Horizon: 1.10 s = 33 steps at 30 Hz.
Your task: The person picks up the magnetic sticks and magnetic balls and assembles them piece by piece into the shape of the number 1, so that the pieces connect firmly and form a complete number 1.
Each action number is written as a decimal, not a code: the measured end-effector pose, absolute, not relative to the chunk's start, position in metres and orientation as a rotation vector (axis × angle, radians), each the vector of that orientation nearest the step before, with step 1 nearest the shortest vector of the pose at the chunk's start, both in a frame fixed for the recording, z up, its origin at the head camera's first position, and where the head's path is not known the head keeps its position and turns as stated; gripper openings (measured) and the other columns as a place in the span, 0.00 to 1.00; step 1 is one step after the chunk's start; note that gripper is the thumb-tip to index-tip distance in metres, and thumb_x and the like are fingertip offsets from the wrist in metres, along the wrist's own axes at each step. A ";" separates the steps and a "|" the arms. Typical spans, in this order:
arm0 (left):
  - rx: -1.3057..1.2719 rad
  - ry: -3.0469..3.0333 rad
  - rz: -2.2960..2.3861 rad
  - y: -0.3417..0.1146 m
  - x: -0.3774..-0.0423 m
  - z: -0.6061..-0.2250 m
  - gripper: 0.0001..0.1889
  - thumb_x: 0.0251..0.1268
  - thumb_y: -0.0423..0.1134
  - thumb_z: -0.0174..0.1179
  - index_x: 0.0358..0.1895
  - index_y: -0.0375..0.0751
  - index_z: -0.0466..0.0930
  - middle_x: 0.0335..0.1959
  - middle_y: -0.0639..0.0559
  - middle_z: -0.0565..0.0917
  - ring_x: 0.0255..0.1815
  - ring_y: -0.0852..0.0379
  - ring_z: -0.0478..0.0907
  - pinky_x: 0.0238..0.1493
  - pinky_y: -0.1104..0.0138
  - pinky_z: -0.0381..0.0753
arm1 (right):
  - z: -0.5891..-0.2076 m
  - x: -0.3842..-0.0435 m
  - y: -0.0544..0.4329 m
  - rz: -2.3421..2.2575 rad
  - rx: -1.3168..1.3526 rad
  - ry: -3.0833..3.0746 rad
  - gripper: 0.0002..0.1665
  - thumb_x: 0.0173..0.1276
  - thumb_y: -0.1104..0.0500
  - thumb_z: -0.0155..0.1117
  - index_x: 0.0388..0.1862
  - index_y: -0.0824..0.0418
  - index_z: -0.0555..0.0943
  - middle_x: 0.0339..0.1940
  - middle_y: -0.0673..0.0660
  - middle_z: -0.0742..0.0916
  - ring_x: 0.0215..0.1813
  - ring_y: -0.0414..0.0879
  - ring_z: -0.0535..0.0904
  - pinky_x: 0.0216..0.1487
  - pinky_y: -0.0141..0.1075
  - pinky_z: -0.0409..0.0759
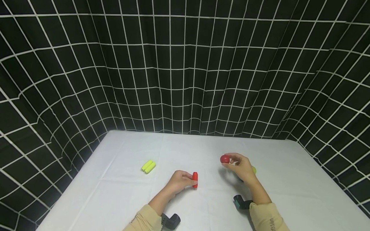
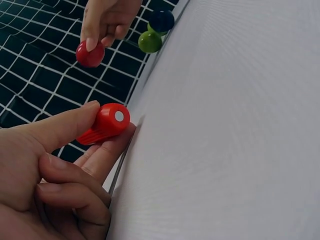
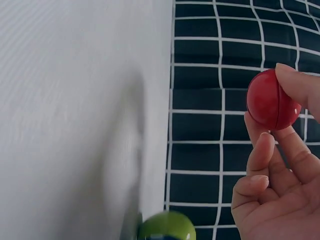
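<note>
My left hand (image 1: pixel 180 182) pinches a short red rod (image 1: pixel 195 177) between thumb and fingers, a little above the table. In the left wrist view, the rod's near end (image 2: pixel 119 116) carries a pale round spot. My right hand (image 1: pixel 243 169) holds a glossy red ball (image 1: pixel 224 159) with its thumb and fingertips, raised over the table. A seam runs round that ball, as the right wrist view shows. Behind the right hand, partly hidden in the head view, are green balls (image 2: pixel 150 42) and a dark blue ball (image 2: pixel 162 21).
Two yellow-green rods (image 1: pixel 148 166) lie side by side on the white-covered table (image 1: pixel 121 192), left of the left hand. A black curtain with a white grid (image 1: pixel 185 80) surrounds the back and sides. Black devices (image 1: pixel 171 221) sit at both wrists.
</note>
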<state>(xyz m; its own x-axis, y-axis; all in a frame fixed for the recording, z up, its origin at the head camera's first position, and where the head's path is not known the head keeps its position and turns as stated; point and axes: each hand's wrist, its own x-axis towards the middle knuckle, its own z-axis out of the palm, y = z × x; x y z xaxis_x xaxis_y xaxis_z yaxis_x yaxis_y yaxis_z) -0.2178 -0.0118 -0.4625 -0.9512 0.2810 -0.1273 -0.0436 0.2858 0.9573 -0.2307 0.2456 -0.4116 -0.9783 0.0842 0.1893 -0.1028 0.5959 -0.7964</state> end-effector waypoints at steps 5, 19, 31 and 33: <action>0.250 2.274 1.728 -0.011 -0.218 -0.463 0.15 0.50 0.39 0.68 0.37 0.31 0.79 0.29 0.44 0.87 0.31 0.58 0.77 0.32 0.67 0.71 | -0.413 -0.236 0.236 1.377 0.085 -2.598 0.24 0.52 0.58 0.73 0.48 0.63 0.81 0.39 0.59 0.84 0.41 0.45 0.72 0.44 0.35 0.68; 0.267 2.256 1.728 -0.011 -0.218 -0.463 0.15 0.50 0.39 0.68 0.38 0.31 0.79 0.28 0.43 0.87 0.32 0.58 0.79 0.34 0.67 0.71 | -0.415 -0.248 0.201 1.537 0.126 -2.595 0.24 0.50 0.57 0.75 0.46 0.63 0.80 0.41 0.59 0.84 0.42 0.48 0.73 0.40 0.34 0.69; 0.287 2.248 1.747 -0.011 -0.221 -0.467 0.14 0.50 0.37 0.67 0.37 0.31 0.79 0.27 0.43 0.87 0.31 0.59 0.80 0.35 0.67 0.72 | -0.424 -0.252 0.171 1.586 0.251 -2.592 0.21 0.48 0.61 0.75 0.42 0.65 0.80 0.37 0.59 0.84 0.38 0.46 0.72 0.37 0.32 0.68; 0.288 2.248 1.745 -0.011 -0.221 -0.466 0.14 0.50 0.37 0.67 0.37 0.31 0.80 0.27 0.43 0.87 0.31 0.59 0.81 0.36 0.67 0.72 | -0.426 -0.253 0.169 1.598 0.255 -2.591 0.21 0.48 0.62 0.75 0.41 0.65 0.81 0.37 0.59 0.83 0.38 0.46 0.72 0.36 0.32 0.69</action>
